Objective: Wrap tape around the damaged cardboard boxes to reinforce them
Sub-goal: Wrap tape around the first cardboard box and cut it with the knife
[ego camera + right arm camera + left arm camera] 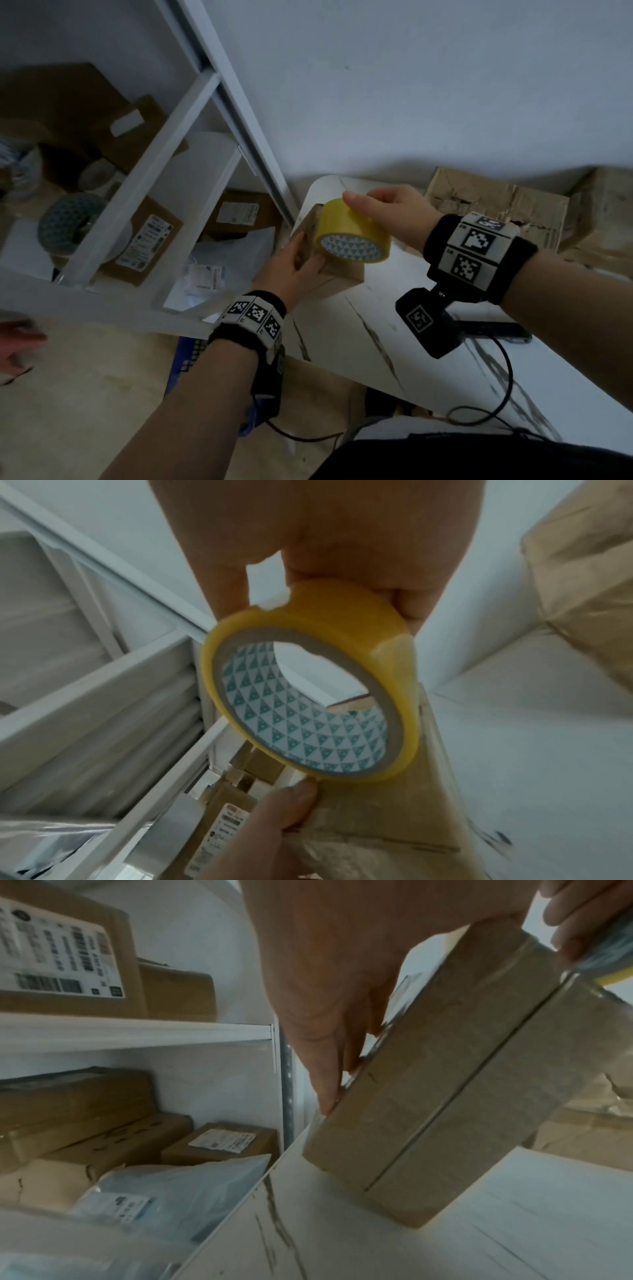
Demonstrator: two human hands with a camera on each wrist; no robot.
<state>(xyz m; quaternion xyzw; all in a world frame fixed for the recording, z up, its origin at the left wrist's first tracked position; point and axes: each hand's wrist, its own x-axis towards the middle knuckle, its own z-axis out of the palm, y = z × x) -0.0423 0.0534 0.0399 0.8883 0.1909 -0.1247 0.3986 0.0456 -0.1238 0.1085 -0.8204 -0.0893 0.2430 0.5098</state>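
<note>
We see the right hand (394,212) holding a yellow tape roll (352,233) in a grip curled over its rim, just above the small cardboard box (445,1069). The left hand (291,263) has a grip on the box's near side (thumb on the front face), tilting it on one edge on the white desk (394,325). Beyond the right grip lies a crumpled larger box (496,209).

Small cardboard box (337,274): plain brown, oblong, tilted with one lower edge on the white marble-patterned table, a seam running along its broad face; some clear tape shows near its upper end. Yellow tape roll (352,233): core printed with teal triangles, held against the box's upper end, opening toward 6 o'clock. Larger crumpled, torn cardboard box (496,205) lies at 2 o'clock of the roll.
</note>
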